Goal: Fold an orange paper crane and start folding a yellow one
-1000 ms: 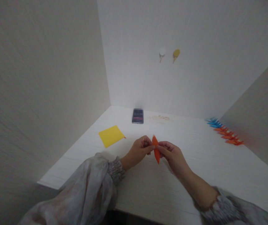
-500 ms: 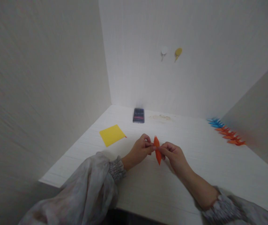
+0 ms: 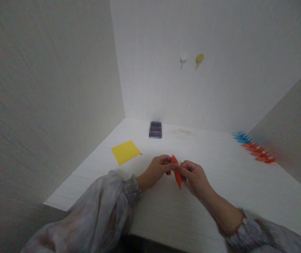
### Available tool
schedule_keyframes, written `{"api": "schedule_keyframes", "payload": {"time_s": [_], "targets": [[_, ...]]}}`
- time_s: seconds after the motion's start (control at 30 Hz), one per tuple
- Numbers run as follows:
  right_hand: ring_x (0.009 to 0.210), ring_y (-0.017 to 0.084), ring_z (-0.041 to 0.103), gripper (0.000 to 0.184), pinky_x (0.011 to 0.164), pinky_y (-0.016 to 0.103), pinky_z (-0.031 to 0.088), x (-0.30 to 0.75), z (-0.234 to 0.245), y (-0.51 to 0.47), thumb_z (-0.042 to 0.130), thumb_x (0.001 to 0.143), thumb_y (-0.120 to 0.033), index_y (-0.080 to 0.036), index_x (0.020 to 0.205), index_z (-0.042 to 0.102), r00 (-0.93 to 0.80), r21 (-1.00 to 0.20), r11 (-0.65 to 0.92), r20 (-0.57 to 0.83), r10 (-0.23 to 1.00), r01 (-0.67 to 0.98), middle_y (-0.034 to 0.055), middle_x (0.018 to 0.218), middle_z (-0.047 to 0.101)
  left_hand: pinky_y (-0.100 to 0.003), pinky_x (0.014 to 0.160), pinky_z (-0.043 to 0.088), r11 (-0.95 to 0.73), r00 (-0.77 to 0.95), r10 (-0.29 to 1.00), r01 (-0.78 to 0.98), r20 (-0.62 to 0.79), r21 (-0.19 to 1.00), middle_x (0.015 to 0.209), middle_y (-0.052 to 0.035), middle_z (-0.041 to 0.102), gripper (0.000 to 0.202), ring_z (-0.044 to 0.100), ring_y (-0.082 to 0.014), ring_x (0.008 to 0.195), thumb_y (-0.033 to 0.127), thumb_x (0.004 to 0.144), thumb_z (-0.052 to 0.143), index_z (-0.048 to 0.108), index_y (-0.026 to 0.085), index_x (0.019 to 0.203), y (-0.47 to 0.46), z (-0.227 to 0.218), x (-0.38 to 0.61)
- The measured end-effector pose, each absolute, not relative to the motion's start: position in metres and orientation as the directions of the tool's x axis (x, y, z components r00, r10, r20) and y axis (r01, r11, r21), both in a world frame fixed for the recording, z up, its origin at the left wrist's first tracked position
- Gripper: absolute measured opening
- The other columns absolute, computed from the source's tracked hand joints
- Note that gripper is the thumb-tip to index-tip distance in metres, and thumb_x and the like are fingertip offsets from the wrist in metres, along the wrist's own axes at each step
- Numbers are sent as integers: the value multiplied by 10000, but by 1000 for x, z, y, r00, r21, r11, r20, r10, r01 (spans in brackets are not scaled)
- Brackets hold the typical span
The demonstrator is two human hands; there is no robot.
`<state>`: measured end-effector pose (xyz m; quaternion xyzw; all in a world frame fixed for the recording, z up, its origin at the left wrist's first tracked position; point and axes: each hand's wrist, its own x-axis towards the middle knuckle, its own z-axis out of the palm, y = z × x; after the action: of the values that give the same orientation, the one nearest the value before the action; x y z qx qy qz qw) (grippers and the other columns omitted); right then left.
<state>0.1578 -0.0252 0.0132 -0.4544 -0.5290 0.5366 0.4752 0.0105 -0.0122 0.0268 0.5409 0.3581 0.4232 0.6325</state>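
Note:
A piece of folded orange origami paper (image 3: 177,177), long and narrow with pointed ends, is held above the white table between both hands. My left hand (image 3: 161,167) pinches it from the left, the thumb lying across its upper half. From the right, my right hand (image 3: 193,173) grips its edge between thumb and fingers. The fingertips behind the paper are partly hidden. To the left lies a stack or sheet of yellow square paper (image 3: 125,152), with a bit of orange at its right corner.
Folded blue paper pieces (image 3: 241,137) and orange paper pieces (image 3: 260,153) line the table's right edge by the wall. A dark, pixelated rectangular object (image 3: 155,130) sits at the back. Two hooks, one white (image 3: 183,57), one yellow (image 3: 199,58), are on the back wall.
The orange paper has tilted and shifted slightly down toward me. My left thumb has slid further right across it; my right hand stays almost in place.

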Motion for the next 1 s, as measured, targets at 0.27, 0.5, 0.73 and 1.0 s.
{"api": "schedule_keyframes", "payload": {"time_s": [0.27,0.5,0.73,1.0], "targets": [[348,55,344,253,375,196,220,156,11,-25,615,660,-283,-169,509,447,-174,-998,-16,-5,985,-64,-64,368,438,-197,454,278,37,367,930,-158,24,987,567,16,507,261,383,-47,457,364,648,608,551,110,661,-12,24,11],[346,53,342,242,372,195,214,155,5,-23,618,658,-257,-168,508,451,-185,-991,-39,-16,983,-124,-64,366,443,-200,442,247,71,358,934,-199,5,977,511,30,457,257,360,-44,433,356,661,593,531,112,613,-11,21,13],[347,55,354,230,372,193,221,156,4,-22,616,665,-239,-165,517,456,-209,-986,-71,-38,977,-151,-62,371,448,-211,436,226,90,338,941,-172,-27,981,445,46,400,328,337,-53,410,439,709,516,515,129,603,-12,22,14],[349,55,356,226,370,192,230,154,9,-26,620,647,-226,-164,509,452,-203,-979,-90,-51,978,-184,-60,381,454,-214,494,250,91,322,946,-216,-17,972,561,23,476,235,351,-55,490,348,638,623,573,118,647,-10,24,13]]}}
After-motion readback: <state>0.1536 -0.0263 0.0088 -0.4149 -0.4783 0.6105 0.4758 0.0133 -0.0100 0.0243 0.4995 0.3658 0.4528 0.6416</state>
